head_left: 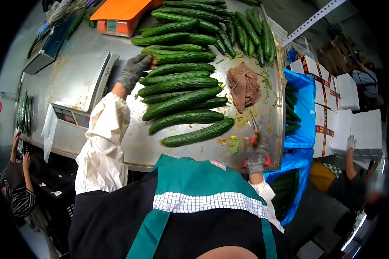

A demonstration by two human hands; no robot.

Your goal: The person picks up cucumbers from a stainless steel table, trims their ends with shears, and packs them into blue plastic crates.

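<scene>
My left hand [134,73], in a grey glove, has its fingers closed on the left end of a cucumber [181,58]. That cucumber lies in a column of several green cucumbers [181,98] on the metal table. Their left ends point toward my left arm. My right hand [256,155], gloved and blurred, is closed around scissors [254,121] near the table's front right edge. The blades point away from me, and red handle parts show beside the fingers. A crumpled brown cloth [243,85] lies beyond the blades.
An orange scale [122,17] and a flat weighing scale [80,82] stand on the metal table [136,149]. More cucumbers [250,32] lie at the back. Blue-lined crates [304,110] with cucumbers adjoin the right edge. White foam boxes [365,129] and other people are farther off.
</scene>
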